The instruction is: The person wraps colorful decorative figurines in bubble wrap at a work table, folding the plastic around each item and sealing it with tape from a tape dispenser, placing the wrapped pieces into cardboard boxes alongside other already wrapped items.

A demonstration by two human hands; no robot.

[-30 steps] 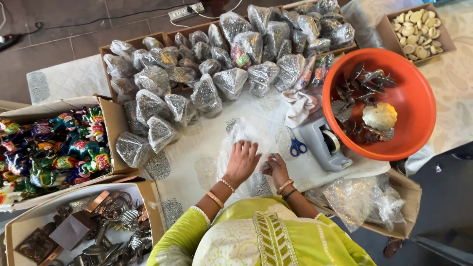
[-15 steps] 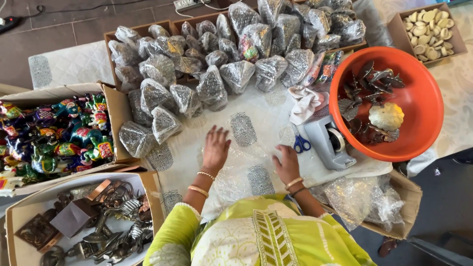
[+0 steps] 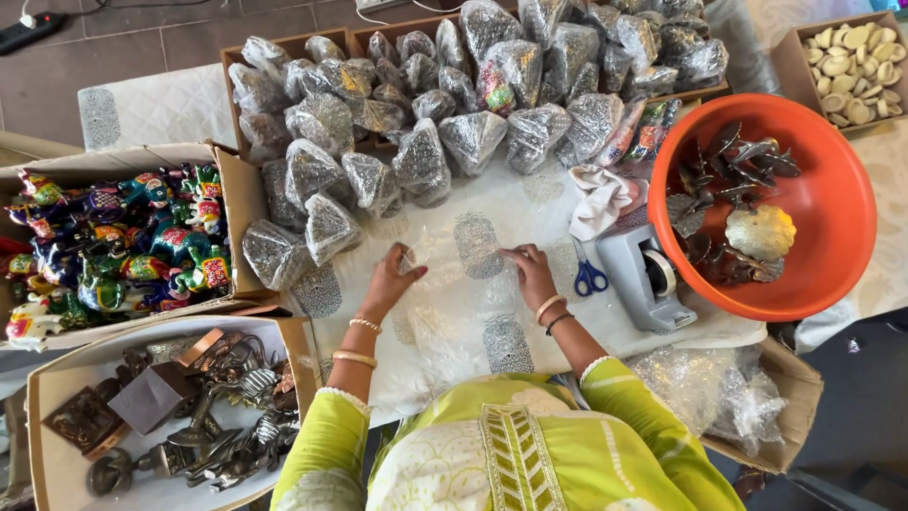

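My left hand (image 3: 391,279) and my right hand (image 3: 530,272) lie in the middle of the frame on a clear sheet of bubble wrap (image 3: 454,312) spread over the white patterned table cloth (image 3: 180,109). The left fingers are pinched on the sheet's upper edge; the right fingers are bent and press on the sheet, gripping its edge as far as I can tell (the film is so clear that its border is hard to trace). The sheet reaches from between my hands down toward the lower middle of the frame.

Just right of my right hand lie blue-handled scissors (image 3: 590,276), and beside them a grey tape dispenser (image 3: 646,276). A crumpled white cloth (image 3: 602,197) sits above the scissors. At the right of the frame stands an orange bowl (image 3: 832,218) with dark metal pieces and one pale golden piece (image 3: 760,232) in it.

Across the top, wrapped bundles (image 3: 416,142) in bubble film fill cardboard trays and spill down onto the cloth toward my left hand. At the left edge a cardboard box holds bright painted figurines (image 3: 113,246); below it, in the lower left, another box holds dark metal ornaments (image 3: 180,416). In the upper right corner a small box holds pale round pieces (image 3: 851,61).
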